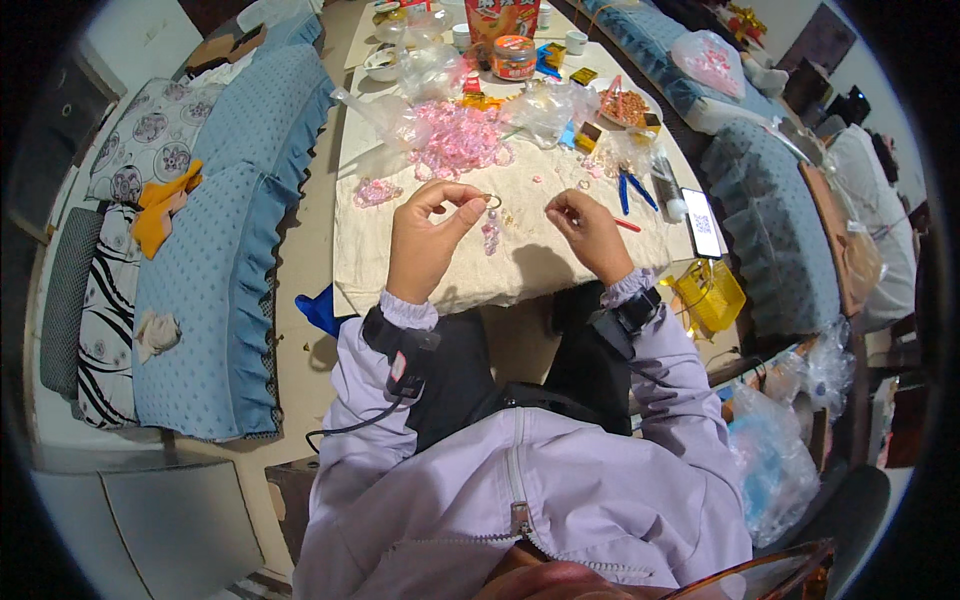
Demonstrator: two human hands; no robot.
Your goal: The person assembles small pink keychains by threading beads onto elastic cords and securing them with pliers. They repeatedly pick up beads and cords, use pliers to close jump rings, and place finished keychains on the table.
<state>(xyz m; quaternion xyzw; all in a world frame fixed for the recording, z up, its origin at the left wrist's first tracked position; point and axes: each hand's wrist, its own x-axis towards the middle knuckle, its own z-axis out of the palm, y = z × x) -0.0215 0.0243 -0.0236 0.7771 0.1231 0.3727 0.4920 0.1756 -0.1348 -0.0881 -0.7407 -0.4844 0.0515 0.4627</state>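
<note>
Probably part-done, a charm (491,237) hangs from the ring (497,201) the left hand (427,235) pinches, with pink pieces (457,140) left and the right hand (592,232) unclear in grip.

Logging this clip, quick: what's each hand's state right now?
Left hand: closed, pinching a small ring with a pink beaded pendant hanging below.
Right hand: closed in a pinch; whether it holds anything cannot be told.

Blue ruffled sofas (205,300) flank a cloth-covered table (362,285) on a pale floor (312,245).
</note>
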